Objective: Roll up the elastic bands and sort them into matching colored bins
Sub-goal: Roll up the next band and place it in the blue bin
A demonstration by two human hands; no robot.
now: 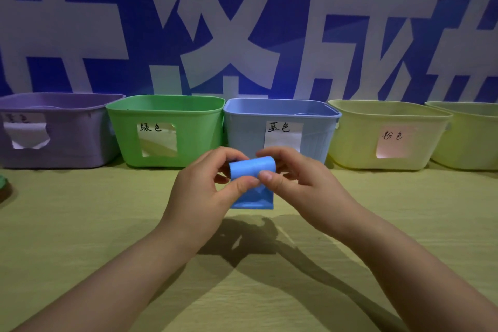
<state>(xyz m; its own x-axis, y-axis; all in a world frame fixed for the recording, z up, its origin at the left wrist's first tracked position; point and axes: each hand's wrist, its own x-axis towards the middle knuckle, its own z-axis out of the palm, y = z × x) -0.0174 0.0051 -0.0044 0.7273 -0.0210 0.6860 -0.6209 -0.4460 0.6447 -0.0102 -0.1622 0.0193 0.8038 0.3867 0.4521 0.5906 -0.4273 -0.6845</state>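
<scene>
A blue elastic band point(252, 167) is held above the table in front of me, its upper part wound into a roll and a short flat tail hanging below. My left hand point(207, 188) pinches the roll's left side with thumb and fingers. My right hand point(299, 180) pinches its right side the same way. Straight behind the hands stands the blue bin point(280, 129) with a paper label. The green bin point(167, 129) is to its left, the purple bin point(54, 129) further left, and a pale yellow bin point(388, 133) labelled for pink to its right.
Another pale yellow bin point(471, 135) is cut off at the right edge. A green object point(4, 183) peeks in at the far left edge of the wooden table point(80, 224). A blue wall with large white characters rises behind the bins.
</scene>
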